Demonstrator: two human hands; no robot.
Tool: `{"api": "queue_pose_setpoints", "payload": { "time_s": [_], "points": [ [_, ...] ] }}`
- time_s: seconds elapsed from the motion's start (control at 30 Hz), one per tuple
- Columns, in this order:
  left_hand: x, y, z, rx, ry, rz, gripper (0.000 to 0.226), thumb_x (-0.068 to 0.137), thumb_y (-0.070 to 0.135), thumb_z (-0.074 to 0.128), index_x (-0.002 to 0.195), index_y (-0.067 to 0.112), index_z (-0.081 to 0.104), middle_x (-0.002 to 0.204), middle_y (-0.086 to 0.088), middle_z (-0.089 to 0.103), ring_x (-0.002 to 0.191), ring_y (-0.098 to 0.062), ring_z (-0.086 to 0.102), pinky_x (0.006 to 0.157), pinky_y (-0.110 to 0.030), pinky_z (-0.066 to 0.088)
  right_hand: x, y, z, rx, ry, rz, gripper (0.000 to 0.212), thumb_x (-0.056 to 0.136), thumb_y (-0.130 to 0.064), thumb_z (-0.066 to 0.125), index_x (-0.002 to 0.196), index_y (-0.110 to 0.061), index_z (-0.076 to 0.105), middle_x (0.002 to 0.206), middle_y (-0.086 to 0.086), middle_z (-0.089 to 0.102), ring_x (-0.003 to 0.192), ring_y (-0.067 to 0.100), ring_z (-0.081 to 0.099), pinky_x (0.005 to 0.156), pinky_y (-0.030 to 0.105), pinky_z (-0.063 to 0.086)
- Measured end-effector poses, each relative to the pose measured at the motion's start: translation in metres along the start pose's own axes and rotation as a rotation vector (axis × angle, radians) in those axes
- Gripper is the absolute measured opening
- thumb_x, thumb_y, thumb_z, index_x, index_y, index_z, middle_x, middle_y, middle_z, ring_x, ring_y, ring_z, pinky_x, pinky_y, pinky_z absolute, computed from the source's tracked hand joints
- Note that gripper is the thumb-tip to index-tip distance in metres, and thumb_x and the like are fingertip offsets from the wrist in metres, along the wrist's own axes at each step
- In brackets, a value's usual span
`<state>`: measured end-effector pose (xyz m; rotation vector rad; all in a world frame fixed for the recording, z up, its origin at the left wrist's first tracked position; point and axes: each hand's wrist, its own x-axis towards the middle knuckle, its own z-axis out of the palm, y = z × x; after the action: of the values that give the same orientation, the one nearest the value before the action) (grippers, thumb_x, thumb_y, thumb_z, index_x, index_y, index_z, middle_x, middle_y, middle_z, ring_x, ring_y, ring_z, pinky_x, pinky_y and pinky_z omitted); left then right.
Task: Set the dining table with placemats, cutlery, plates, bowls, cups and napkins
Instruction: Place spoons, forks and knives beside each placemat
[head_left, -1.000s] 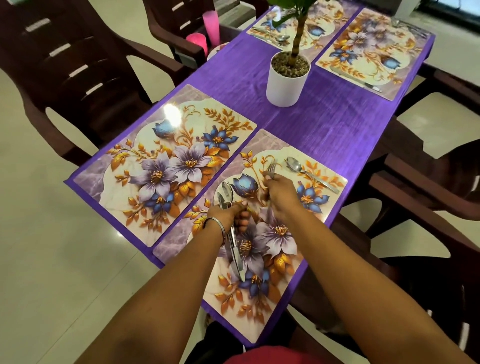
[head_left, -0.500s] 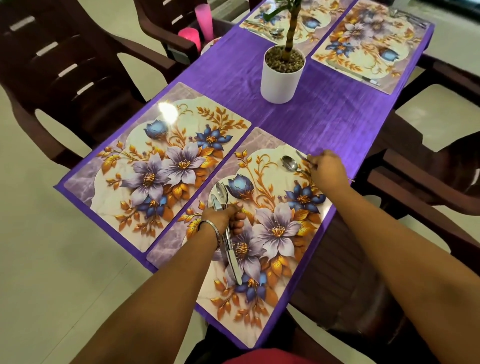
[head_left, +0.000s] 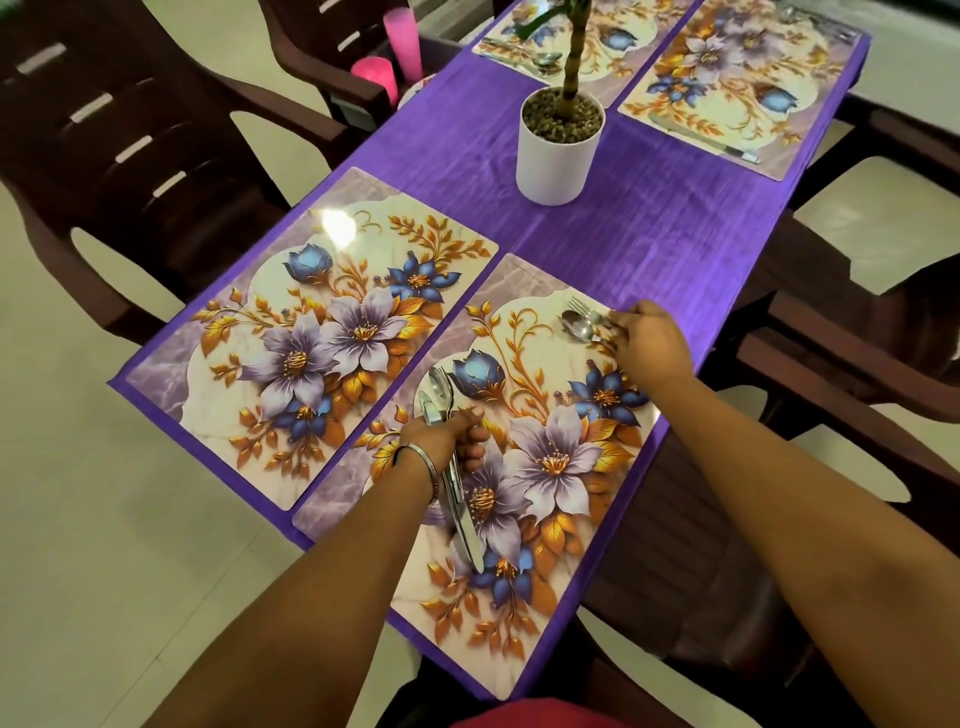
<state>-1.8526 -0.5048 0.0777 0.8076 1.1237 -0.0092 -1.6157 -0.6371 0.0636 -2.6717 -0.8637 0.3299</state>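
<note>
Purple table (head_left: 649, 228); L hand (head_left: 447, 436) grips cutlery bundle (head_left: 457, 467); R hand (head_left: 652, 343) pinches fork (head_left: 582, 307).

Soft light, glare on left placemat (head_left: 332, 234)

Bare purple cloth (head_left: 649, 228) lies open between placemats; only the white plant pot (head_left: 558, 150) stands midway.

The counter (head_left: 649, 234) wears a purple cloth. Two mats lie near: a left mat (head_left: 311, 332) and a right mat (head_left: 519, 441). A white pot (head_left: 558, 156) stands mid-counter, with two far mats (head_left: 727, 88) beyond it.
</note>
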Motion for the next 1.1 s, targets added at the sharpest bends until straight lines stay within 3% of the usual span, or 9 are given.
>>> {"api": "queue_pose_setpoints", "payload": {
  "time_s": [0.5,0.73,0.87,0.97,1.03,1.1],
  "points": [
    [0.004,-0.002,-0.002,0.023,0.019,0.032,0.021,0.091,0.014,0.062,0.072,0.006,0.059,0.049,-0.001,0.061,0.032,-0.010,0.047,0.035,-0.016,0.039,0.001,0.018,0.002,0.010,0.041,-0.018,0.030,0.095,-0.010,0.052,0.121,-0.010,0.065,0.107,0.015,0.055,0.097,0.034,0.054,0.068,0.029,0.036],
    [0.009,-0.005,-0.003,0.032,0.025,0.041,0.020,0.092,0.015,0.062,0.074,0.006,0.059,0.049,0.000,0.061,0.032,-0.009,0.045,0.035,-0.015,0.038,-0.002,0.015,0.000,0.026,0.068,-0.011,0.033,0.095,-0.010,0.049,0.126,-0.007,0.060,0.113,0.016,0.055,0.106,0.035,0.054,0.079,0.038,0.048],
    [0.010,-0.007,-0.005,0.063,0.052,0.072,0.025,0.091,0.029,0.063,0.076,0.008,0.061,0.053,-0.001,0.064,0.031,-0.008,0.034,0.035,-0.013,0.030,-0.015,0.000,-0.001,0.084,0.155,-0.011,0.034,0.094,-0.009,0.051,0.127,-0.005,0.058,0.117,0.016,0.053,0.112,0.034,0.049,0.085,0.038,0.044],
    [0.008,-0.009,-0.009,0.053,0.033,0.094,0.038,0.097,0.040,0.050,0.081,0.008,0.061,0.059,-0.004,0.066,0.030,-0.007,0.033,0.035,-0.012,0.028,-0.039,-0.024,0.001,0.213,0.196,-0.047,0.028,0.093,-0.011,0.056,0.119,-0.005,0.063,0.112,0.014,0.056,0.108,0.030,0.052,0.083,0.031,0.040],
    [0.005,-0.011,-0.014,-0.016,-0.027,0.052,0.037,0.102,0.034,0.038,0.089,0.007,0.059,0.061,-0.005,0.067,0.032,-0.007,0.035,0.035,-0.013,0.028,-0.061,-0.041,0.006,0.327,0.166,-0.055,0.024,0.091,-0.014,0.060,0.113,-0.007,0.066,0.112,0.012,0.058,0.103,0.025,0.055,0.085,0.028,0.041],
    [-0.002,-0.014,-0.022,-0.105,-0.105,0.006,0.032,0.104,0.026,0.033,0.095,0.006,0.058,0.067,-0.005,0.069,0.037,-0.009,0.042,0.036,-0.015,0.034,-0.085,-0.059,0.010,0.446,0.098,-0.048,0.022,0.088,-0.012,0.064,0.109,-0.008,0.069,0.107,0.011,0.062,0.097,0.023,0.059,0.089,0.034,0.048]
  ]
}}
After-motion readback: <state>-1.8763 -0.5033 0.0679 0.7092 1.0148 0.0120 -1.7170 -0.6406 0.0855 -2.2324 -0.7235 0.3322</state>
